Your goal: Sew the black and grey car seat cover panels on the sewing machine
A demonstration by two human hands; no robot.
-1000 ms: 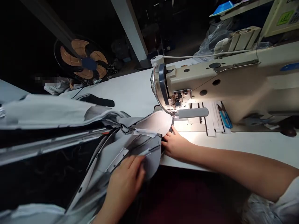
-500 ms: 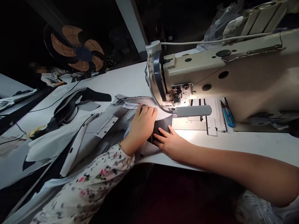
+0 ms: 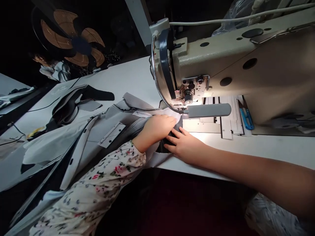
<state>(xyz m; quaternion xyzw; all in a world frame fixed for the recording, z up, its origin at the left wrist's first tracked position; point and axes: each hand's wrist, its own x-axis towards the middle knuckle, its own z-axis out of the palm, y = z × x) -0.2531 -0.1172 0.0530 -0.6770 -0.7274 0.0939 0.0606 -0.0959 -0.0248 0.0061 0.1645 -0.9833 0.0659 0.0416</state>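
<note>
Dark workshop background (image 3: pixel 123 31) across the top of the frame. White flat-topped table (image 3: pixel 134 73) runs from the left to the right edge. Beige metal sewing machine (image 3: pixel 221 55) fills the upper right, its head near centre. Large heap of grey and black fabric (image 3: pixel 91 141) spreads over the left half, its right end lying under the machine head at centre. Black fan with orange-brown blades and blue hub (image 3: pixel 81 45), upper left. Floral-print white sleeve (image 3: pixel 110 170) covers the left forearm, lower left of centre. Another person (image 3: pixel 51 67), partly visible, far upper left. Left hand (image 3: pixel 158 127) lies palm down on the grey fabric at centre, fingers close together; cannot tell if it pinches any cloth. Right hand (image 3: pixel 187 146), just beside it, rests with fingers spread on a black flat piece (image 3: pixel 169 139) below the machine head. Grey paddle-shaped handle (image 3: pixel 209 110) sits right of centre, on a flexible silver metal neck (image 3: pixel 155 70). White flat strips (image 3: pixel 228 119) lie right of it; blue-handled snips (image 3: pixel 246 116) beside them. White rectangular patch with dark dots (image 3: pixel 112 135) on the heap, left of the left hand.
</note>
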